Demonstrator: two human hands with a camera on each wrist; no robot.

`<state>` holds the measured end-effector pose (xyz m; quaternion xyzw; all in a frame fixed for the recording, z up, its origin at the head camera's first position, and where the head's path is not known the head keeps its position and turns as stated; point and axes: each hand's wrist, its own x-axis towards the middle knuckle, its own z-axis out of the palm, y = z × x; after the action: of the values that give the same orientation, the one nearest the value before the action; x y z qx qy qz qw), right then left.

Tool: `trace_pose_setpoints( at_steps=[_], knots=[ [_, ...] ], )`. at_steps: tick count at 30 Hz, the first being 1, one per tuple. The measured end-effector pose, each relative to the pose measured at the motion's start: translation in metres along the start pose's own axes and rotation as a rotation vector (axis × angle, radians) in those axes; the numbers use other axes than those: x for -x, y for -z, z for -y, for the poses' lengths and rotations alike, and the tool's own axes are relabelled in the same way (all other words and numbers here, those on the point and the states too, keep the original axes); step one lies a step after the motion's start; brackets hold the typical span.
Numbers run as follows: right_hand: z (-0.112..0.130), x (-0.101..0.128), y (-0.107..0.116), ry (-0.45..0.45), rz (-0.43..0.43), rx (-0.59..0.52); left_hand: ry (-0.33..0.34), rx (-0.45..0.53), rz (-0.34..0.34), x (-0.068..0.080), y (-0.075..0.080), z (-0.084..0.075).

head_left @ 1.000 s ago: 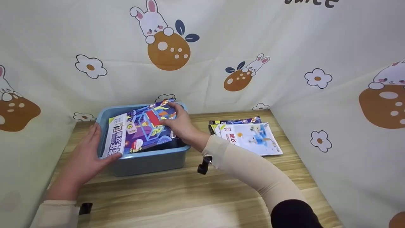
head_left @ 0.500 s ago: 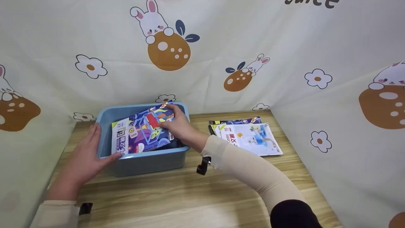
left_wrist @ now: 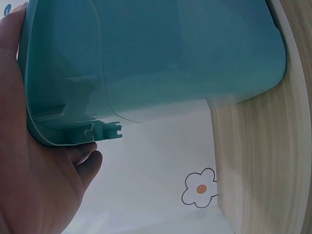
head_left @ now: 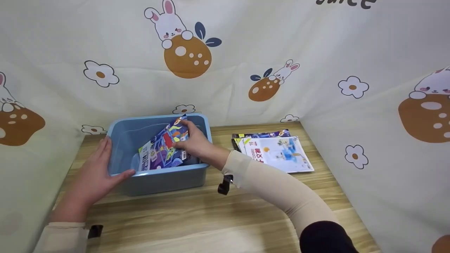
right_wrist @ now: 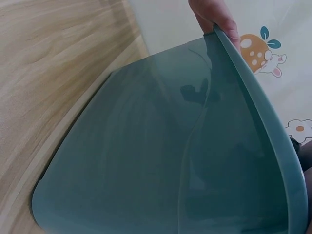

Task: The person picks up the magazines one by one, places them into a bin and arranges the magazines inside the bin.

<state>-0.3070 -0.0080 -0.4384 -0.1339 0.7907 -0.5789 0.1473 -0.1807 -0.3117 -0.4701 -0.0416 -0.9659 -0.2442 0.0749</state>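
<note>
A blue plastic bin (head_left: 165, 181) stands on the wood-grain table at the left in the head view. My left hand (head_left: 93, 172) grips its left front corner, thumb on the front rim and fingers along the left side. The left wrist view shows that hand (left_wrist: 34, 180) around the rim. My right hand (head_left: 198, 142) holds a colourful purple-blue magazine (head_left: 160, 151) by its right part, thumb on the cover. The magazine slants down into the bin, its lower edge hidden behind the front wall. Mostly bin wall (right_wrist: 122, 146) fills the right wrist view.
Several magazines (head_left: 277, 154) lie overlapped on the table (head_left: 225, 218) to the right of the bin, a white-covered one on top. A cloth (head_left: 228, 77) printed with rabbits, oranges and flowers encloses the back and sides.
My right hand has lowered the magazine further into the bin and tilted it more steeply, its left end moving right. My left hand has stayed at the bin's corner.
</note>
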Motion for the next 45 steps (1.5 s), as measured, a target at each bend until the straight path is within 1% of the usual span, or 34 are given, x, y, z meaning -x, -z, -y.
trace_pose_setpoints(
  at_steps=[3, 5, 8, 11, 16, 18, 20, 22, 25, 29, 31, 35, 39, 42, 45],
  knots=[
    [0.0, -0.001, 0.0, 0.001, -0.007, 0.004, -0.01, 0.006, -0.006, 0.0, 0.0, 0.001],
    [0.0, -0.001, 0.002, 0.013, -0.036, 0.015, -0.006, 0.006, -0.006, -0.001, 0.0, 0.0],
    [0.001, -0.001, 0.005, 0.053, -0.091, 0.029, 0.001, 0.005, -0.006, -0.001, -0.001, -0.002],
    [0.003, 0.002, 0.008, 0.093, -0.109, 0.029, 0.005, 0.007, -0.006, -0.001, -0.001, -0.002],
    [0.005, 0.006, 0.018, 0.149, -0.095, -0.026, 0.017, 0.009, 0.003, -0.001, -0.002, 0.0],
    [0.004, 0.008, 0.025, 0.176, -0.09, -0.05, 0.018, 0.009, 0.006, -0.001, -0.003, 0.001],
    [0.0, 0.009, 0.036, 0.207, -0.087, -0.052, 0.019, 0.011, 0.008, -0.001, -0.003, 0.002],
    [-0.006, 0.012, 0.051, 0.224, -0.092, -0.034, 0.02, 0.01, 0.012, 0.0, -0.003, 0.002],
    [-0.018, 0.017, 0.079, 0.257, -0.111, 0.006, 0.012, 0.014, 0.006, -0.001, -0.003, 0.0],
    [-0.041, 0.024, 0.124, 0.314, -0.164, 0.061, 0.004, 0.021, -0.001, -0.002, -0.002, -0.001],
    [-0.055, 0.029, 0.149, 0.314, -0.189, 0.083, 0.004, 0.023, -0.003, -0.001, -0.001, -0.001],
    [-0.083, 0.04, 0.198, 0.246, -0.234, 0.152, 0.013, 0.014, -0.005, -0.001, -0.001, 0.0],
    [-0.114, 0.052, 0.242, 0.164, -0.294, 0.264, 0.012, 0.015, -0.007, -0.002, -0.002, 0.0],
    [-0.137, 0.061, 0.268, 0.109, -0.332, 0.322, 0.01, 0.012, -0.004, -0.002, -0.002, 0.0],
    [-0.157, 0.071, 0.287, 0.069, -0.354, 0.357, 0.011, 0.009, -0.002, -0.002, -0.001, -0.001]
  ],
)
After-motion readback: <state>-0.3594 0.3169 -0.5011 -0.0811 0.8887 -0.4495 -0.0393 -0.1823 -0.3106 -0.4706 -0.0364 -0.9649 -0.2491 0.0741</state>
